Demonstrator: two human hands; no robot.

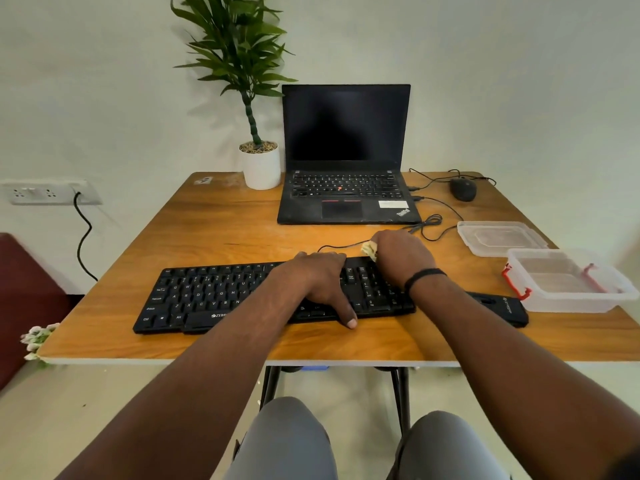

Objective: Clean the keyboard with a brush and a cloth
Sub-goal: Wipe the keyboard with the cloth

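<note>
On the surface (221, 233), head view: keyboard (207, 296) lies long axis left-right, under both hands. Left hand (322, 282) presses flat, fingers released, steadying it. Right hand (401, 258) is clenched on a pale cloth (369, 250) at the keyboard's far right edge; brush not identifiable.

Pale wall (519, 81), wooden table (242, 230), maroon seat (20, 299), light floor (86, 403)

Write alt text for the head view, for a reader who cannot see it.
A person's left hand lies flat on a black keyboard on a wooden table, while the right hand presses a pale cloth at its far right edge. Behind stand an open laptop and potted plant.
</note>
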